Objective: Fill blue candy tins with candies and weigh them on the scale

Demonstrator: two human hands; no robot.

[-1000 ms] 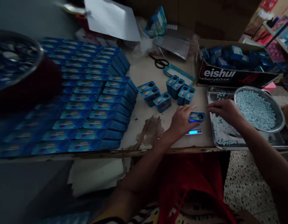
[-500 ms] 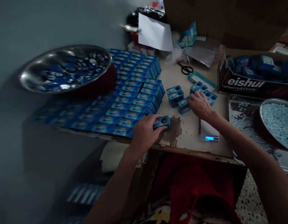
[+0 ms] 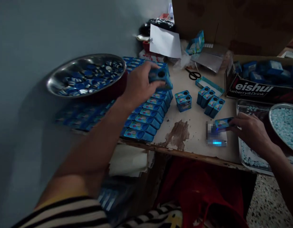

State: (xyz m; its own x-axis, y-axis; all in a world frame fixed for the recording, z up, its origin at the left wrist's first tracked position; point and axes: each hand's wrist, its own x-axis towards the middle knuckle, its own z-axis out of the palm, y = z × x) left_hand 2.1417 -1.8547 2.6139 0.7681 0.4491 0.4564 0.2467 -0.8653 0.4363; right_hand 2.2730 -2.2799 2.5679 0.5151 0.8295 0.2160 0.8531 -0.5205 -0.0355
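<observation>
2 hands point(image 3: 141, 83), blue boxes point(image 3: 156, 76) held (1 ea)

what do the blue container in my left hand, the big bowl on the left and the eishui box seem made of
Blue container: possibly moulded plastic or printed card; the dim, blurry view leaves it open.
Big bowl: metal, perhaps stainless steel; bright highlights show on its shiny inside.
Eishui box: likely cardboard, printed black in front; its brown inner wall suggests it.

The left hand point(image 3: 143, 83) grips a small blue box point(image 3: 156, 75) with a dark hole, a round steel bowl point(image 3: 59, 78) to its left. The right hand point(image 3: 252, 130) pinches a second blue box point(image 3: 221, 123); left of this hand lies a blue-lit scale point(image 3: 217, 142).
</observation>
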